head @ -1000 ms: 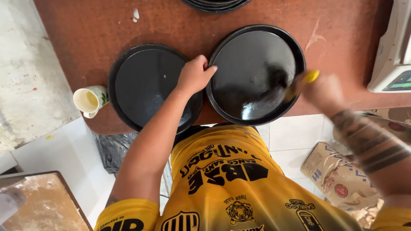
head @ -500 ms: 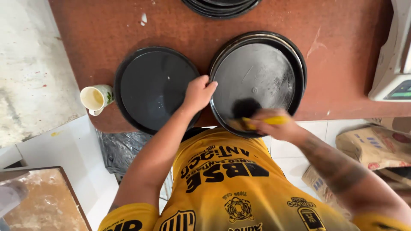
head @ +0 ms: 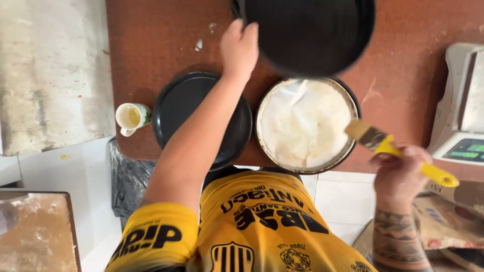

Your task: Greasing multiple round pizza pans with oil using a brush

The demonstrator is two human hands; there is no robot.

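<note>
Since before, the left hand (head: 239, 48) has lifted a blurred, frame-cropped black pan (head: 310, 32); right hand (head: 398, 171) fingers clasp a yellow brush (head: 398, 148).

Left hand (head: 239, 48) lifts a black pan (head: 310, 32) — right hand (head: 398, 174) holds a brush (head: 398, 151).

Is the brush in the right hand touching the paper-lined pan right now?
No: the brush held by the right hand hovers at the pan's right rim, bristles clear of the paper lining.
</note>
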